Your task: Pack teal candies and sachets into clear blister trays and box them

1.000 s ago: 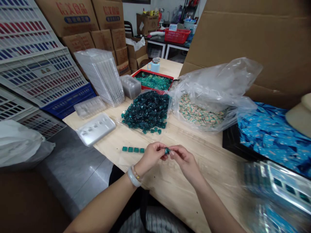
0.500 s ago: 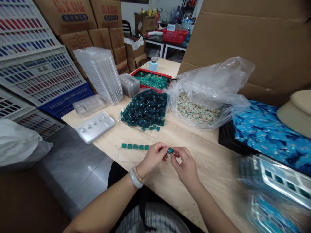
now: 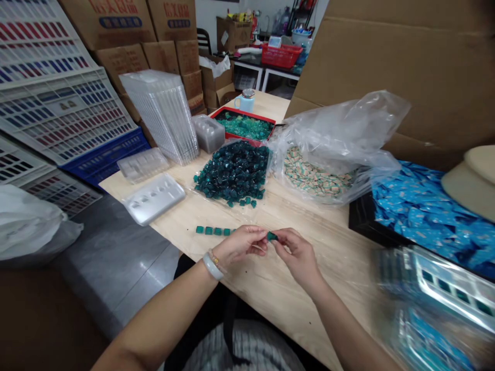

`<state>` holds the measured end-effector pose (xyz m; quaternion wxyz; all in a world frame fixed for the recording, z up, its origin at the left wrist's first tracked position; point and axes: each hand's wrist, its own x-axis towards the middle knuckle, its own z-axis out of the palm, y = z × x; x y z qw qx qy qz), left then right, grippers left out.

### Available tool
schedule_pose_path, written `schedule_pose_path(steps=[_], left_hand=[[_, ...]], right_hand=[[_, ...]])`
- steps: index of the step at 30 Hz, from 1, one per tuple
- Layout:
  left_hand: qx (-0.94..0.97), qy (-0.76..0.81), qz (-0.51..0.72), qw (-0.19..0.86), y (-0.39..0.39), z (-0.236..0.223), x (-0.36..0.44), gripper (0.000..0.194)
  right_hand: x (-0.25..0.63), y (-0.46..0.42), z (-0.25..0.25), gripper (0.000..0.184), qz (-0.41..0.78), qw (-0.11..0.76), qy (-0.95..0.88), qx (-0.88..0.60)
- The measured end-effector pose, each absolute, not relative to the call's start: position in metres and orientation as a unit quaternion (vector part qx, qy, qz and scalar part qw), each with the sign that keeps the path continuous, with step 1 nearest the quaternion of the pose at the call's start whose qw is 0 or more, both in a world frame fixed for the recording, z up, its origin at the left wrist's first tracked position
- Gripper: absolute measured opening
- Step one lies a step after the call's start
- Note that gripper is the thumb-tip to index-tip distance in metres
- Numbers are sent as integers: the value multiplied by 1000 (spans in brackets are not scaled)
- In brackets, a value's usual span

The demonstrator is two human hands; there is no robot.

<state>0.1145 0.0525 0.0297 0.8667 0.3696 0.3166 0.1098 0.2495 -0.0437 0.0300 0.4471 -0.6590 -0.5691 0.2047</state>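
My left hand (image 3: 240, 243) and my right hand (image 3: 297, 255) meet over the front of the wooden table (image 3: 270, 288), both pinching one small dark green wrapped candy (image 3: 271, 236) between their fingertips. A short row of the same green candies (image 3: 215, 231) lies on the table just left of my left hand. Behind it sits a big heap of dark green candies (image 3: 233, 171) on clear plastic.
A clear bag of pale candies (image 3: 317, 178) lies right of the heap, a red tray of lighter green candies (image 3: 245, 125) behind. Stacked clear plastic trays (image 3: 164, 116) and a white tray (image 3: 153, 198) stand left. Blue wrapped candies (image 3: 429, 216) and filled clear boxes (image 3: 441, 293) are right.
Both hands stay together on the green candy, shifting slightly and turning it between the fingertips. The view has drifted a little.
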Motion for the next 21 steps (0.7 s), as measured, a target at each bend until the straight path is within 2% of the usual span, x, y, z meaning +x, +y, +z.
schedule_pose_path(steps=[2, 5, 8, 11, 14, 17, 21], left_hand=[[381, 353, 162, 839, 58, 26, 108, 20], [442, 401, 230, 769, 68, 26, 102, 21], [501, 399, 237, 730, 82, 33, 104, 23], [561, 401, 233, 686, 100, 43, 110, 21], [634, 405, 252, 609, 130, 60, 119, 19], [701, 379, 322, 511, 178, 89, 143, 15], [766, 361, 413, 336, 264, 140, 205, 14]], right_hand=[[250, -47, 23, 11, 201, 432, -570, -669], [247, -49, 9, 15, 167, 324, -643, -674], [240, -46, -2, 18, 122, 215, -699, -671], [232, -42, -6, 19, 85, 159, -708, -682], [229, -42, -9, 25, 56, 148, -702, -694], [231, -44, -15, 33, 41, 172, -704, -687], [237, -42, -23, 23, 59, 224, -707, -668]])
